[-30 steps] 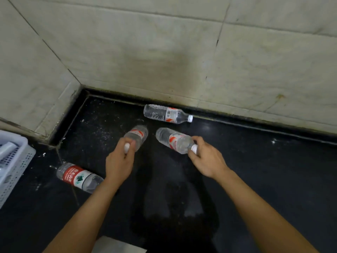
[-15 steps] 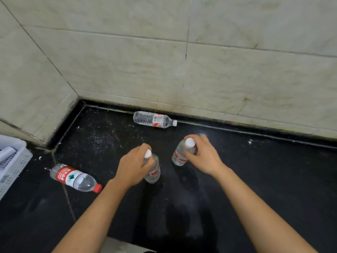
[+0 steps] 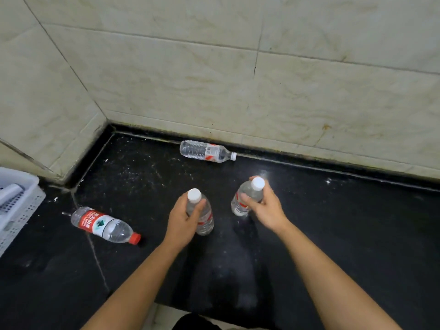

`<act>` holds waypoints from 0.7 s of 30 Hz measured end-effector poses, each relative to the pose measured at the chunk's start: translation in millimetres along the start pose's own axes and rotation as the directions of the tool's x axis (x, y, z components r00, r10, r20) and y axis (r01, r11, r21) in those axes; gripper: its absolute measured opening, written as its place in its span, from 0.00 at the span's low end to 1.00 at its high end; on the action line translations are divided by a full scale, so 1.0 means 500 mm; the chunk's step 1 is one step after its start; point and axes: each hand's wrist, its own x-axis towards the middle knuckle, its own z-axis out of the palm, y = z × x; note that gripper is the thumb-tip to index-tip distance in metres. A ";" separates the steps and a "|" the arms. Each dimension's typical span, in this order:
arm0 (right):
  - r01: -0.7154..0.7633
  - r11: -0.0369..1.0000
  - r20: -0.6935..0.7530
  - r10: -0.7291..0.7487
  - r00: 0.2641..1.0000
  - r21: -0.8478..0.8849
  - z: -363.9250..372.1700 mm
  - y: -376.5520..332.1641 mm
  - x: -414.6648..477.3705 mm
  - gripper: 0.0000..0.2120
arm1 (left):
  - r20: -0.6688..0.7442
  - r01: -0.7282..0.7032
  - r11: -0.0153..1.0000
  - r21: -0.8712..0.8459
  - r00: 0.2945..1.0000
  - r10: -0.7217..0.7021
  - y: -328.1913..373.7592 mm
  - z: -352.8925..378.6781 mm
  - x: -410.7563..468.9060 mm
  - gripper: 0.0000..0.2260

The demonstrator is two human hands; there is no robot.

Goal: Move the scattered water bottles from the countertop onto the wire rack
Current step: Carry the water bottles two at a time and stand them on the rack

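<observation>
My left hand (image 3: 182, 219) grips the neck of a clear white-capped water bottle (image 3: 204, 219), held upright over the black countertop (image 3: 333, 234). My right hand (image 3: 264, 206) holds a second white-capped bottle (image 3: 239, 202) near its shoulder, upright and slightly tilted. A third white-capped bottle (image 3: 207, 151) lies on its side against the back wall. A red-capped bottle with a red label (image 3: 104, 226) lies on its side at the left. No wire rack is in view.
Beige tiled walls (image 3: 238, 79) close the counter at the back and left, forming a corner. A white perforated plastic basket (image 3: 14, 203) stands at the far left edge. The counter's front edge runs along the bottom of the view.
Both hands have lifted their bottles from lying on the counter to upright, caps up. The two other bottles have not moved.
</observation>
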 end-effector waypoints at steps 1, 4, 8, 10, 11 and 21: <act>-0.054 0.995 -0.040 0.057 0.998 0.079 -0.005 0.004 -0.010 0.20 | 0.028 0.030 0.998 -0.050 0.999 -0.029 -0.003 -0.005 0.011 0.17; -0.139 0.961 -0.150 0.178 0.973 0.239 -0.026 -0.003 -0.059 0.17 | 0.085 0.075 0.988 -0.136 0.994 -0.063 -0.011 -0.022 0.058 0.11; -0.129 0.941 -0.294 0.226 0.929 0.314 -0.072 -0.026 -0.133 0.14 | 0.223 0.109 0.965 -0.239 0.973 -0.055 0.039 -0.013 0.095 0.11; -0.075 0.920 -0.320 0.209 0.924 0.384 -0.104 -0.042 -0.171 0.13 | 0.293 0.106 0.940 -0.325 0.956 -0.007 0.095 0.017 0.092 0.11; -0.064 0.910 -0.329 0.213 0.920 0.409 -0.120 -0.049 -0.193 0.13 | 0.324 0.103 0.927 -0.360 0.946 0.021 0.132 0.036 0.084 0.11; 0.154 0.864 -0.609 0.201 0.768 0.480 -0.354 -0.037 -0.515 0.18 | 0.665 0.194 0.845 -0.499 0.711 0.229 0.461 0.265 -0.199 0.18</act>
